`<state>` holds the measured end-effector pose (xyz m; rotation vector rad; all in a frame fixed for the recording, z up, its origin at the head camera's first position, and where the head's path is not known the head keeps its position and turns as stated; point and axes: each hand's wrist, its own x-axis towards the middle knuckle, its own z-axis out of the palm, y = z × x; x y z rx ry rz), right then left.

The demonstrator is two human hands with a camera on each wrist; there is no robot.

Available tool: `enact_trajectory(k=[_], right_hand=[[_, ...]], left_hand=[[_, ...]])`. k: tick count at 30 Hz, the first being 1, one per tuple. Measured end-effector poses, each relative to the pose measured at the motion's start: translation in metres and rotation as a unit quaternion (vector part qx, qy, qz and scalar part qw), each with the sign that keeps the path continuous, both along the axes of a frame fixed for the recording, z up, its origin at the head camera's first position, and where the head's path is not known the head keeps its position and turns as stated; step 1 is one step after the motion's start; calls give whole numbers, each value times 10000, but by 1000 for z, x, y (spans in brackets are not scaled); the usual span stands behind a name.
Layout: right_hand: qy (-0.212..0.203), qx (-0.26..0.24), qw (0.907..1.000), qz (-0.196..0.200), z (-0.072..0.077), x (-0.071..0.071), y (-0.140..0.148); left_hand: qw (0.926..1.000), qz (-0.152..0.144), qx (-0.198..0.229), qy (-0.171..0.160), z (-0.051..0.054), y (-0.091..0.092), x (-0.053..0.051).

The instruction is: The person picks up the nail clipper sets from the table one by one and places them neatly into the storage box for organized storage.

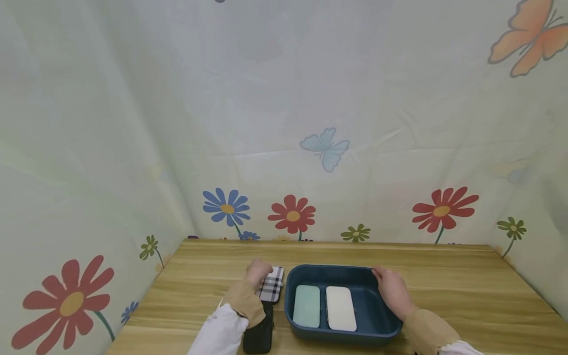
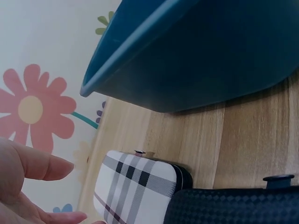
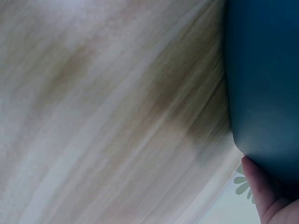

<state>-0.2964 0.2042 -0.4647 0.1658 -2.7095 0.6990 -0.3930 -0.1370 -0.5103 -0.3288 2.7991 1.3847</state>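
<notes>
A dark blue rectangular bin [image 1: 346,337] stands on the table, with a mint green case [image 1: 306,305] and a white case [image 1: 340,308] lying side by side inside. My right hand [image 1: 394,292] grips the bin's rim at its far right corner; in the right wrist view one digit [image 3: 258,184] lies against the outer wall. Left of the bin is a small plaid case [image 2: 135,182] with a dark side and a little tab. My left hand [image 1: 259,272] is over its far left part, fingers apart in the left wrist view. A black textured case [image 1: 259,335] lies nearer me, partly under the left sleeve.
The wooden table [image 1: 195,281] reaches back to a hanging cloth [image 1: 248,98] printed with flowers and butterflies. More of this cloth hangs along the left and right sides.
</notes>
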Motion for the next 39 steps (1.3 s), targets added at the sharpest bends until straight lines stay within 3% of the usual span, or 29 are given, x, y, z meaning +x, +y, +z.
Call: enact_trajectory(k=[2,4,5,7,10,12,15,18,26,29,34,36,39], right_hand=[[-7,11,10000,-9,-1,-1,0],[-2,0,10000,-11,-1,-1,0],[15,-2,10000,-9,-1,-1,-1],[25,-5,10000,-14,-1,-1,-1],[8,10,10000,-33,-1,0,-1],[-33,26,10000,-51,0,0,-2],[-100,53,9999,-71,0,1,-2],[-118,67,9999,-73,1,2,-2],[-44,47,10000,-68,1,1,-3],[-51,47,9999,-77,1,2,-4],[-17,37,10000,-66,2,3,-4],[-1,56,10000,-57,2,3,-4],[-20,73,10000,-45,3,3,-3]], left_hand=[[9996,-96,-225,126,-46,-13,-37],[9990,-3,-399,192,-73,-19,-59],[9990,5,-416,167,-71,-18,-57],[9982,116,-581,92,-83,-20,-67],[9966,199,-801,-16,-84,-19,-68],[9951,168,-970,-74,-98,-22,-79],[9935,209,-1117,-43,-96,-18,-73],[9925,209,-1171,-291,-91,-15,-68],[9881,358,-1410,-490,-90,-12,-71],[9873,364,-1412,-626,-80,-9,-64],[9888,285,-1286,-695,-40,0,-31],[9891,307,-1317,-576,-44,0,-31],[9888,367,-1343,-544,-62,-4,-44]])
